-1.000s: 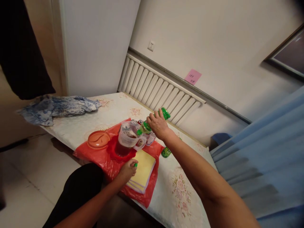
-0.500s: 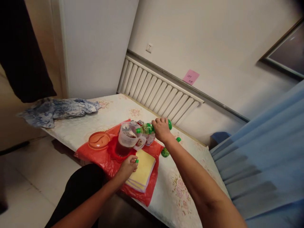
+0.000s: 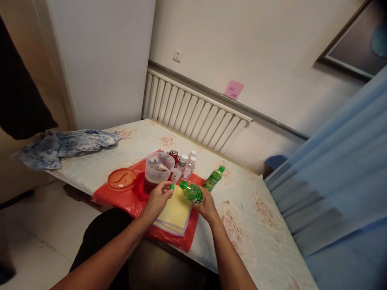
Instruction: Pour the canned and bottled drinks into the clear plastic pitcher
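My right hand (image 3: 207,204) is wrapped round a green plastic bottle (image 3: 192,192), tilted with its neck toward my left hand. Between the fingertips of my left hand (image 3: 160,198) is a small green bottle cap (image 3: 172,187), a short way from the bottle's mouth. Behind my left hand stands a clear plastic pitcher (image 3: 157,168) with dark liquid and some foam in it. Its handle points right. Under both hands lies a stack of yellow cloths or sheets (image 3: 177,215); which it is I cannot tell.
An orange lid (image 3: 121,179) lies on a red plastic sheet (image 3: 184,241). Behind the pitcher are a red can (image 3: 173,154) and several white-capped bottles (image 3: 189,167). Another green bottle (image 3: 214,178) stands to the right. A blue-white cloth (image 3: 81,143) lies at the table's left end.
My right hand has brought the green bottle down and away from the pitcher, turning it out of its pouring tilt. My left hand, with the cap, has risen toward the bottle's neck.
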Available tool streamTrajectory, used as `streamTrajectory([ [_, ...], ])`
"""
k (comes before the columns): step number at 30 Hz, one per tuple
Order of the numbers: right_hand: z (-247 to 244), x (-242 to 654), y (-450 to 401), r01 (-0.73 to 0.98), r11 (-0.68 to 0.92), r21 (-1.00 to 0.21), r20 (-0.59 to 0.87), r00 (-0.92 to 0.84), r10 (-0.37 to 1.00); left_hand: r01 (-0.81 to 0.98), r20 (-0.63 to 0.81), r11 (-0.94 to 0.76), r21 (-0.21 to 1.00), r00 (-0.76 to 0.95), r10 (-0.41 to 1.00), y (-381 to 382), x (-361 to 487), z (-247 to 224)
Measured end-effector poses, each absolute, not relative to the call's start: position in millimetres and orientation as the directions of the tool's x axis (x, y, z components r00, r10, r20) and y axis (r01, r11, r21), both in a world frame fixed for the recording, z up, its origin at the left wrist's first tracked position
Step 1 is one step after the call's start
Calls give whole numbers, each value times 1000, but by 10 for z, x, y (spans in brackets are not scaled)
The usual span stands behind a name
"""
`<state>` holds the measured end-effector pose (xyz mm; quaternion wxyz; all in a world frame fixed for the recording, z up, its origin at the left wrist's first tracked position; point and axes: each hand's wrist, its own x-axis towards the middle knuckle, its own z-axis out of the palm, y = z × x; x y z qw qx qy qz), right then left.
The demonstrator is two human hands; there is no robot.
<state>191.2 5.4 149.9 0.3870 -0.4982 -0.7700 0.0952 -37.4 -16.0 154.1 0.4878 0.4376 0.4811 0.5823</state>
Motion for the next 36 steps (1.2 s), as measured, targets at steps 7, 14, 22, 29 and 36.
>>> streamTrajectory([
  [7, 1280, 1962, -377, 733, 432, -525, 483, -161, 861, 203, 263, -249, 947, -45, 964, -239, -252, 1617],
  [14, 1132, 2046, -518, 737, 406, -541, 474, -133, 871, 339, 348, -353, 872, 79, 934, -351, -157, 1663],
  [22, 1052, 2032, -705, 727, 337, -599, 444, -49, 895, 424, 341, -397, 814, 205, 917, -407, -96, 1630],
  [29, 1032, 2034, -835, 728, 299, -617, 422, -15, 906, 438, 393, -505, 743, 326, 860, -443, -70, 1589],
  [36, 1045, 2027, -851, 720, 292, -630, 410, -11, 912, 406, 306, -408, 818, 295, 905, -386, -71, 1574],
])
